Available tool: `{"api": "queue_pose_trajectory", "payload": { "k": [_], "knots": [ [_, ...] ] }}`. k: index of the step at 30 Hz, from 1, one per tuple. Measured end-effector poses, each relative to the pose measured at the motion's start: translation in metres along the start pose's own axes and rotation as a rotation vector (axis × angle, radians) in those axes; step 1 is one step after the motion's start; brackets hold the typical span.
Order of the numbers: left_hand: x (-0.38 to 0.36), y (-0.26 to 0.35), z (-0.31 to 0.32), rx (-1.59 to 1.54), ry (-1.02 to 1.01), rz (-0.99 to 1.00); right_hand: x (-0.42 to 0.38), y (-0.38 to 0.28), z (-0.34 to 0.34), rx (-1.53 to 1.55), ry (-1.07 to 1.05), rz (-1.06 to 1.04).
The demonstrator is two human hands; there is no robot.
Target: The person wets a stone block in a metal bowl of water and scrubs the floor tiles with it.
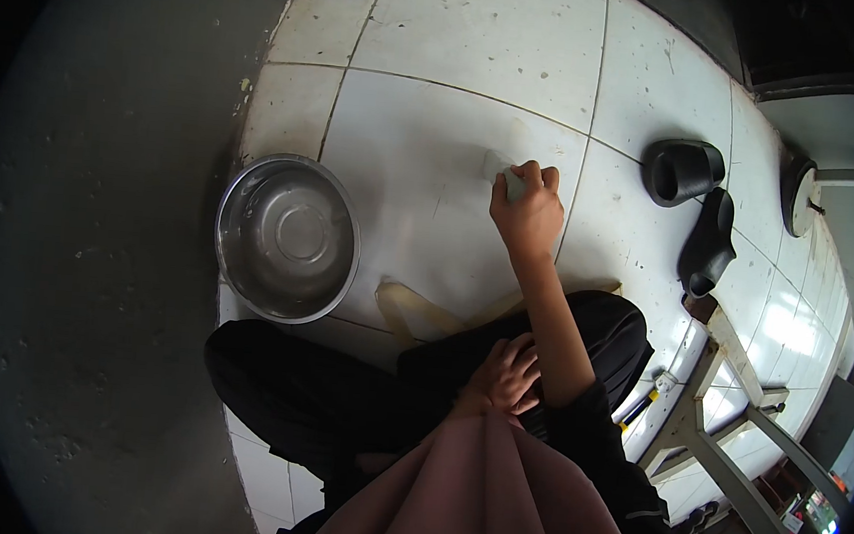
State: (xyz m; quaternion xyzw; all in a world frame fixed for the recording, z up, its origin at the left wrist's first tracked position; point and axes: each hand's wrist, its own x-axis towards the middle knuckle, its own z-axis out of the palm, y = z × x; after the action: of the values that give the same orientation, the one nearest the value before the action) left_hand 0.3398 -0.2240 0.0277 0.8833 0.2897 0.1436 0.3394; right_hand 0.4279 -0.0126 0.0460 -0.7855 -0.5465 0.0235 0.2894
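While the right hand [527, 213] presses a pale sponge [514, 184] (small) on glossy tile [427, 137] — steel bowl [287, 237] nearby.

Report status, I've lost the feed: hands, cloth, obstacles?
Right hand grips pale cloth on floor tile. Left hand rests on knee. Steel bowl apart, left.

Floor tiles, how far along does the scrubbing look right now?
Done: hard to tell; the tile shows a dull wet-looking patch around the cloth. In hand: the right hand presses a pale cloth on it; the left hand rests on the knee. Left: specks dot the farther tiles; the steel bowl sits beside.
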Motion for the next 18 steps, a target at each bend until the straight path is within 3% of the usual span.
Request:
{"api": "queue_pose_trajectory", "payload": {
  "k": [4, 6, 11, 13, 15, 16, 18],
  "knots": [
    [-0.001, -0.002, -0.004, 0.002, 0.036, 0.030, 0.062, -0.013, 0.023, -0.065, -0.104, 0.091],
    [0.002, 0.000, -0.009, 0.073, 0.169, 0.070, 0.083, -0.020, 0.020, -0.121, -0.226, 0.182],
    [0.006, 0.003, -0.013, 0.007, 0.210, 0.031, 0.041, -0.021, -0.017, -0.193, -0.387, 0.150],
    [0.005, 0.003, -0.009, -0.003, 0.204, 0.023, -0.009, -0.016, -0.029, -0.150, -0.285, 0.096],
    [0.002, 0.003, -0.005, -0.008, -0.017, -0.052, -0.049, -0.016, -0.037, -0.143, -0.232, 0.079],
    [0.002, 0.001, -0.003, -0.014, -0.025, -0.056, -0.051, -0.012, -0.029, -0.144, -0.240, 0.086],
    [-0.001, 0.001, 0.002, -0.035, -0.163, -0.072, -0.059, -0.007, -0.018, -0.074, -0.058, 0.009]
  ]
}}
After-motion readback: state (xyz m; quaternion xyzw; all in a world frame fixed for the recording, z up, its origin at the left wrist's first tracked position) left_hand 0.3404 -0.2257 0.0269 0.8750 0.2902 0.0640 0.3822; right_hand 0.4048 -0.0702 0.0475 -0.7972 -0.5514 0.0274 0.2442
